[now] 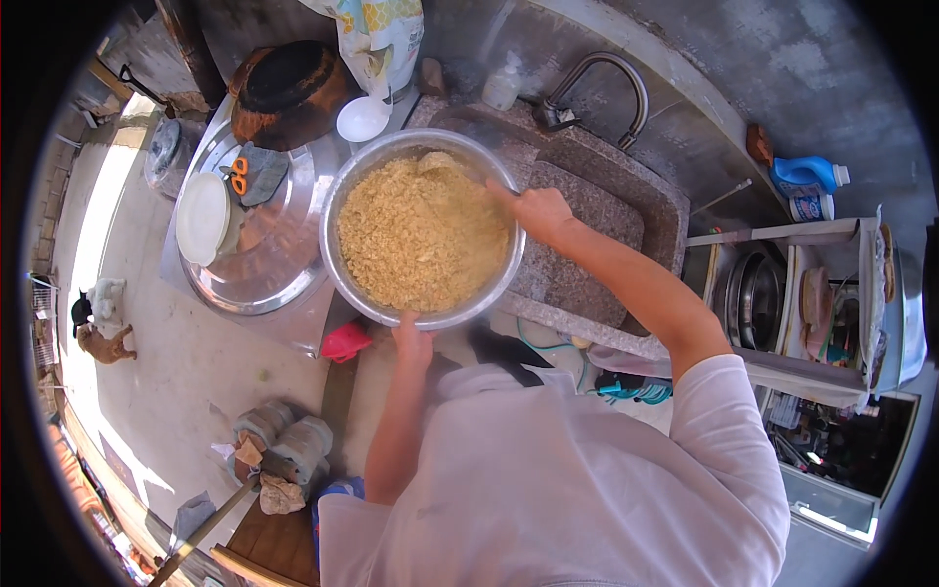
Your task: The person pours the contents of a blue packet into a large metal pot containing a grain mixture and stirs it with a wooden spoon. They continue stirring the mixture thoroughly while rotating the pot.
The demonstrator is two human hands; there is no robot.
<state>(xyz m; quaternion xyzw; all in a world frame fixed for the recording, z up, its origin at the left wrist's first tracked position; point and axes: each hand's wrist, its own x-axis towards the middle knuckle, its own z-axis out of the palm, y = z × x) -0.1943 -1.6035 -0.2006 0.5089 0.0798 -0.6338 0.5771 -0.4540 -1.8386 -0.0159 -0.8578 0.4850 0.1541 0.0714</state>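
A large round metal basin [328, 242] full of yellowish, crumbly grain-like food [418, 235] is in front of me, between a wide metal lid and the stone sink. My left hand [413, 341] grips the basin's near rim. At the right rim, my right hand [539, 210] is closed on a thin handle, which seems to belong to a utensil; its far part is hidden, blurred or sunk in the food. A pale spoon or scoop end [438, 162] shows in the food near the far rim.
To the left, the metal lid [293, 271] bears a white plate [202, 219], orange-handled scissors [239, 176] and a dark cloth. Behind are a blackened pan [286, 81] and a white ladle [363, 119]. The stone sink [587, 315] with its faucet [638, 88] is right; small animals [106, 345] are on the floor.
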